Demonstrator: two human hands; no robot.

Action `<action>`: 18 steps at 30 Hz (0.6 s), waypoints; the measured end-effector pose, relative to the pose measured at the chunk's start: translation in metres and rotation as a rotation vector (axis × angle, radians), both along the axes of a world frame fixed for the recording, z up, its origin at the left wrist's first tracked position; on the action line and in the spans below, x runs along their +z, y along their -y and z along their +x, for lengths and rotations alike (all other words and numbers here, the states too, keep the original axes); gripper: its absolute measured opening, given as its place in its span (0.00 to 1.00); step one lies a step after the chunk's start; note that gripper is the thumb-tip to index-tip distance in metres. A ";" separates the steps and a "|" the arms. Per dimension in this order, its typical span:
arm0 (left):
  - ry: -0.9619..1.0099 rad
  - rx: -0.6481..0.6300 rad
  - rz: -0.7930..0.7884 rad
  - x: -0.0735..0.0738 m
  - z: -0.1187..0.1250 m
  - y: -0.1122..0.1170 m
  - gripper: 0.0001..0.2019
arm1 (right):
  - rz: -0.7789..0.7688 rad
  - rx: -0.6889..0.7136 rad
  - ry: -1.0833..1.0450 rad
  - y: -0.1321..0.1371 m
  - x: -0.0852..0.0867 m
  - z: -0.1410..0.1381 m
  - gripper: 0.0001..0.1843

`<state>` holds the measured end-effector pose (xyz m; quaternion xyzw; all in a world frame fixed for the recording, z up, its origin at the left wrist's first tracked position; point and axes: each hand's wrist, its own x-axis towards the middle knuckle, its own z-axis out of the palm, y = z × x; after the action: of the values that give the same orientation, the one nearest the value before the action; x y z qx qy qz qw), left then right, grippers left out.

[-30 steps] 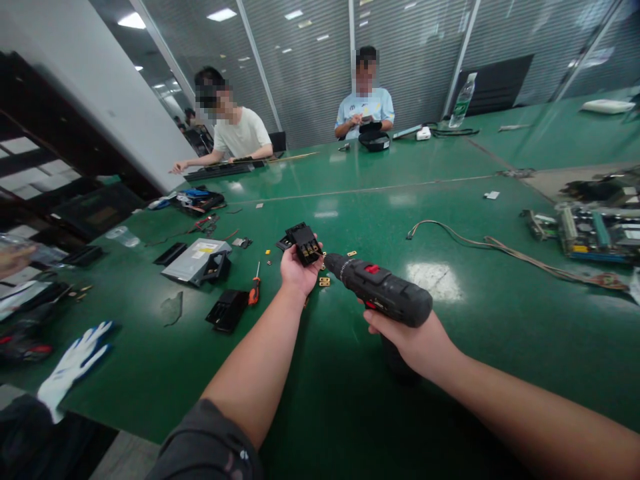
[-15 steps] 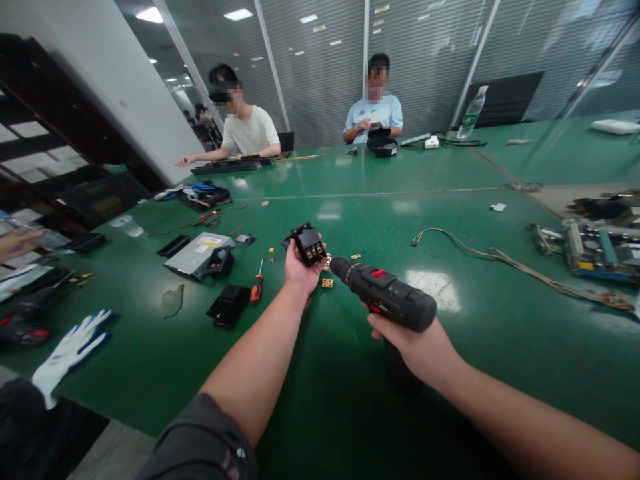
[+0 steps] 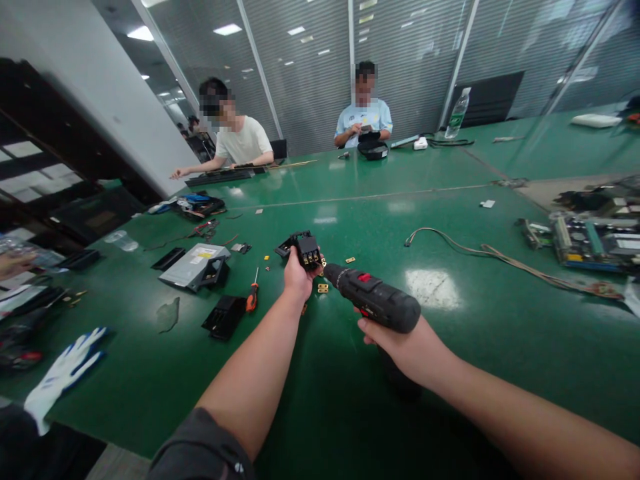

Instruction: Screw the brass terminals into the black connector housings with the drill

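My left hand is closed around a black plastic block with brass-coloured terminals, held above the table. My right hand grips a black cordless drill by its handle. The drill's nose points left, close to the block's terminal side; I cannot tell whether the bit touches it. Small brass pieces lie on the table under and beside the block. An orange-handled screwdriver and an open black plastic housing lie left of my left forearm.
On the green table sit a grey metal drive, a white glove, a cable and circuit boards. Across it sit two people, one in a white shirt, one in light blue. A bottle stands behind.
The block has tilted in my left hand, so its terminals face more downward and toward me. The drill stays close beside it. The whole view has shifted slightly.
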<state>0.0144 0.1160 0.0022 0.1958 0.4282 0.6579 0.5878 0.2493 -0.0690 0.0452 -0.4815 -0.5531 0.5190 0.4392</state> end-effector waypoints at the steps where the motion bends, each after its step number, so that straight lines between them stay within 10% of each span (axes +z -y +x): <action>1: -0.009 0.006 -0.005 -0.001 0.000 -0.001 0.28 | 0.028 0.005 0.006 0.000 -0.001 0.000 0.29; 18: -0.042 -0.043 -0.007 0.000 -0.002 -0.001 0.28 | 0.168 0.007 0.131 0.000 0.014 0.009 0.35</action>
<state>0.0128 0.1174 0.0026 0.2168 0.4383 0.6393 0.5935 0.2586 -0.0688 0.0590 -0.4740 -0.6239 0.4397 0.4391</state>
